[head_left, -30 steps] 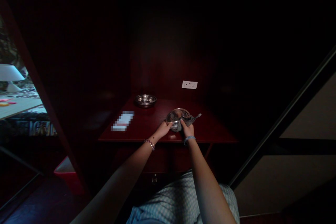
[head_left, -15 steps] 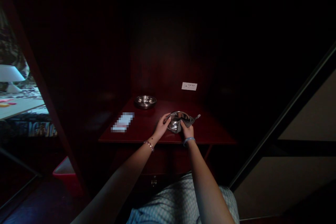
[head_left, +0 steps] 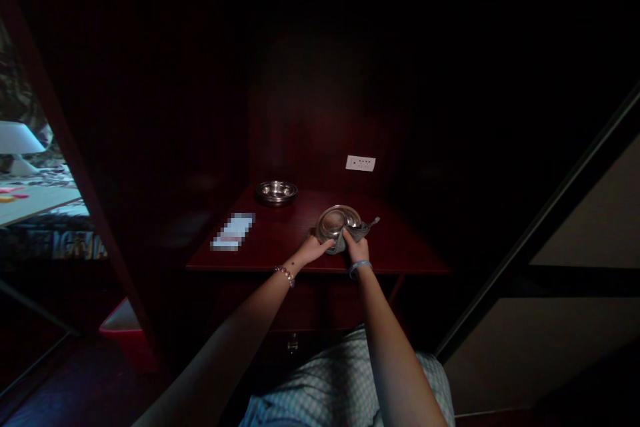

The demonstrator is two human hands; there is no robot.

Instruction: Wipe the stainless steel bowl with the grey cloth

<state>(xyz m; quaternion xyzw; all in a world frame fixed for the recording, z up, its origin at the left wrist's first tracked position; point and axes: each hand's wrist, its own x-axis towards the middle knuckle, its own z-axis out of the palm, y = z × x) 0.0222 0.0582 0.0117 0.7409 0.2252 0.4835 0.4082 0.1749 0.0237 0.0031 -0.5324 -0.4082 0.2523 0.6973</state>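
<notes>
Just above the dark red desktop (head_left: pixel 295 240) I hold a shiny metal bowl (head_left: pixel 336 219), tilted so that a round flat face shows. My left hand (head_left: pixel 314 249) grips its lower left edge, thumb on top and the other fingers partly hidden beneath. At the lower right edge my right hand (head_left: pixel 357 247) is closed on a grey cloth (head_left: pixel 361 232), pressing it against the bowl with the thumb. One end of the cloth sticks out to the right. Further back on the left stands a stack of similar metal bowls (head_left: pixel 277 193).
A pixelated pale item (head_left: pixel 233 232) lies on the desktop's left side. A white wall socket (head_left: pixel 361 163) is on the back panel. Dark panels enclose both sides. Below left stands a red bin (head_left: pixel 127 333); beyond it are a white lamp (head_left: pixel 20 140) and a pale table (head_left: pixel 37 203).
The bowl has been tipped, from its hollow inside showing to a flat round face. My left hand has shifted down along its edge. My right hand and the cloth stay nearly in place.
</notes>
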